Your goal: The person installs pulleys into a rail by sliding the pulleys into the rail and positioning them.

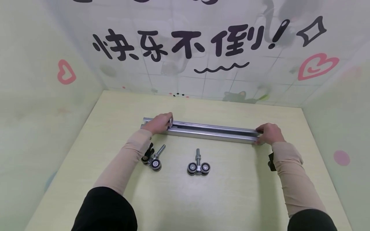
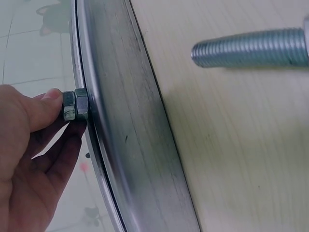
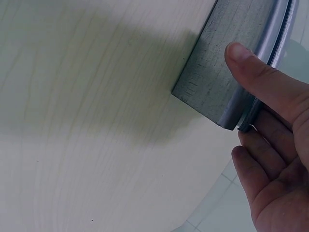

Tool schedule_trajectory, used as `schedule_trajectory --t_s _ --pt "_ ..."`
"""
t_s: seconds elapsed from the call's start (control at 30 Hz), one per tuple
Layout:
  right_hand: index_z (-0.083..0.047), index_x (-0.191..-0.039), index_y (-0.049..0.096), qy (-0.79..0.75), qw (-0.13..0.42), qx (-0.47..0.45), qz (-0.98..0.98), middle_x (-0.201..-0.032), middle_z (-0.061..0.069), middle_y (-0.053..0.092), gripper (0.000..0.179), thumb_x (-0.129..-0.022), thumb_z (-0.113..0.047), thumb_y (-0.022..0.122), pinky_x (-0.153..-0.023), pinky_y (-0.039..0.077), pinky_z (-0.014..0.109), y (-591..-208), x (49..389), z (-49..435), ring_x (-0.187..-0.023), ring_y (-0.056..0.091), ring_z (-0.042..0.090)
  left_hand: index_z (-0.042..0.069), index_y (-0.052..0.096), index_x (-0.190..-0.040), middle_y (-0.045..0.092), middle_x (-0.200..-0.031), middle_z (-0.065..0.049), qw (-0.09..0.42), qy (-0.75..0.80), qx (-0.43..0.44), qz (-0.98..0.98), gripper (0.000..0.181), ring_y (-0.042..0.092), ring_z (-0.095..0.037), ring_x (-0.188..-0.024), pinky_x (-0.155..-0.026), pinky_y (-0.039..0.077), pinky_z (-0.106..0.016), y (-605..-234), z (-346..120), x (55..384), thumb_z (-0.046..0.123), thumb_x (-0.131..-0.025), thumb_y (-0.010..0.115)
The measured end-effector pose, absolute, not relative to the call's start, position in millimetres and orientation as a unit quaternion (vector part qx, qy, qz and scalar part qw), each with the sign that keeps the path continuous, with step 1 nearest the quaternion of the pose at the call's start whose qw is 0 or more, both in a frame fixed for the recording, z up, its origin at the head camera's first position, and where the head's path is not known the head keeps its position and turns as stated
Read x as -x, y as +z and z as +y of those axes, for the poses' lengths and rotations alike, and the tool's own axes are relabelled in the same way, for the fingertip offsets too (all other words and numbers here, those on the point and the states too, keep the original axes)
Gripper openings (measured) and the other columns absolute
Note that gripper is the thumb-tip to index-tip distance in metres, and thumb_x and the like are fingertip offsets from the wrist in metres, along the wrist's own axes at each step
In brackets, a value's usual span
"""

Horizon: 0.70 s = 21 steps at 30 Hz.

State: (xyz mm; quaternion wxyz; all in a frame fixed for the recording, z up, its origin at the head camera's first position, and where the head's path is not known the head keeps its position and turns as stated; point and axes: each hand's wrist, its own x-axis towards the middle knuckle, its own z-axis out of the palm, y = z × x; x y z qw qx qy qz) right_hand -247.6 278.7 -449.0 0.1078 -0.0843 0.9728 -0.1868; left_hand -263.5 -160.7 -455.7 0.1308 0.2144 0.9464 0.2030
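Rail (image 1: pixel 212 135), one, two nuts (image 2: pixel 81 103) in left fingers (image 2: pixel 66 153), two roller trolleys (image 1: pixel 198 169) nearby

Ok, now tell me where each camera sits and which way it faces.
Head: worn on the head, facing forward and down at the metal rail; left hand, right hand and sleeves show.
Left wrist: worn there, facing the hex nuts pinched by the partly visible left hand.
Right wrist: worn there, facing the rail's end gripped by the partly visible right hand.
Shared: both wrist views show the rail and tabletop.
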Motion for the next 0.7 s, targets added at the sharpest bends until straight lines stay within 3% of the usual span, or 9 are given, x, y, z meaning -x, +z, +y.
schedule_trajectory --t_s 0.7 --pt "0.008 -0.106 0.062 -0.186 0.102 0.093 0.973 -0.105 0.028 0.060 0.060 -0.053 -0.011 0.083 -0.084 0.041 0.052 -452.3 249.2 281.8 -0.094 0.054 0.043 0.001 0.049 -0.100 0.060 -0.089 -0.014 0.137 0.210 -0.166 0.954 0.010 0.056 -0.024 -0.080 -0.071 0.048 -0.035 -450.5 -196.4 260.6 0.007 -0.092 0.050"
